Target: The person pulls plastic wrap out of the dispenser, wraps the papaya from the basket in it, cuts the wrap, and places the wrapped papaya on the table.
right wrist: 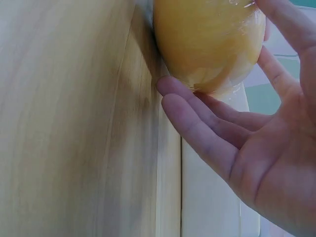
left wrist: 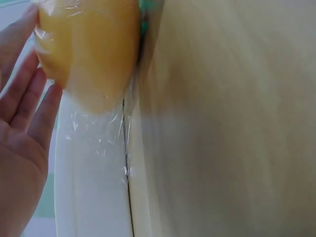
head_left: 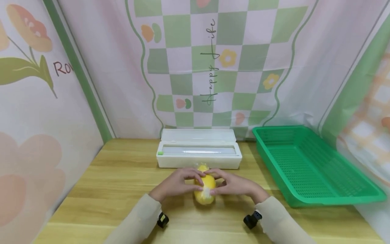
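Observation:
A yellow fruit wrapped in clear cling film lies on the wooden table, just in front of a white cling-film dispenser box. My left hand lays fairly straight fingers against the fruit's left side and top. The left wrist view shows those fingers flat on the film-covered fruit. My right hand cups the fruit from the right. In the right wrist view its thumb lies over the fruit and its fingers reach under it. Loose film trails toward the box.
A green perforated plastic basket stands at the right of the table, beside the dispenser. Printed fabric walls close in the back and both sides. Bare wood stretches to the left of my hands and along the front edge.

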The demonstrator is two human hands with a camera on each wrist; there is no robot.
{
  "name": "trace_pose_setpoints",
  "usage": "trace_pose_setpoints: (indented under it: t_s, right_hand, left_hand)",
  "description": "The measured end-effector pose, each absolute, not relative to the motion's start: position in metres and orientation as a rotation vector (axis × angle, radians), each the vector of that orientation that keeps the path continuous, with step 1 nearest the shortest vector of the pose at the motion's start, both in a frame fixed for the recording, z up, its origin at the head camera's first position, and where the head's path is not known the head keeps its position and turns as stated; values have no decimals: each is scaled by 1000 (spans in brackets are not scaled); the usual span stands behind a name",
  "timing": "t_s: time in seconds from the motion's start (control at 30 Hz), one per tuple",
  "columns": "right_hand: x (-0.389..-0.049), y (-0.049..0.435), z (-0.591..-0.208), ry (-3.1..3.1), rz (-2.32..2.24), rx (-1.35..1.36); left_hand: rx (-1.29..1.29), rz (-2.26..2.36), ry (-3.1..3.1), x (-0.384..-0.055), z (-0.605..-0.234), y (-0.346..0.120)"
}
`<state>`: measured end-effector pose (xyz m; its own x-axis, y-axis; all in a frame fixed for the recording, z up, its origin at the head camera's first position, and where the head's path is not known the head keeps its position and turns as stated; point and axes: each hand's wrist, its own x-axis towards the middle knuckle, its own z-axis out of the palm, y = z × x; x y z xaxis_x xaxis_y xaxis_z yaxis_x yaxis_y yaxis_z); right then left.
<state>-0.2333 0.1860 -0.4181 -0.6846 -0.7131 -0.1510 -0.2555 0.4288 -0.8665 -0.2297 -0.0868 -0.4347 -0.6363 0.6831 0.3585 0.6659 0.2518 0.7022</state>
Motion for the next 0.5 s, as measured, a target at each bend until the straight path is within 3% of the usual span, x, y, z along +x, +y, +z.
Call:
trace_pose_setpoints:
  t_s: [0.5]
  right_hand:
    - [-227, 178, -422, 2177, -1265, -779]
  left_hand:
    - [1188, 1443, 2454, -228, -436, -85]
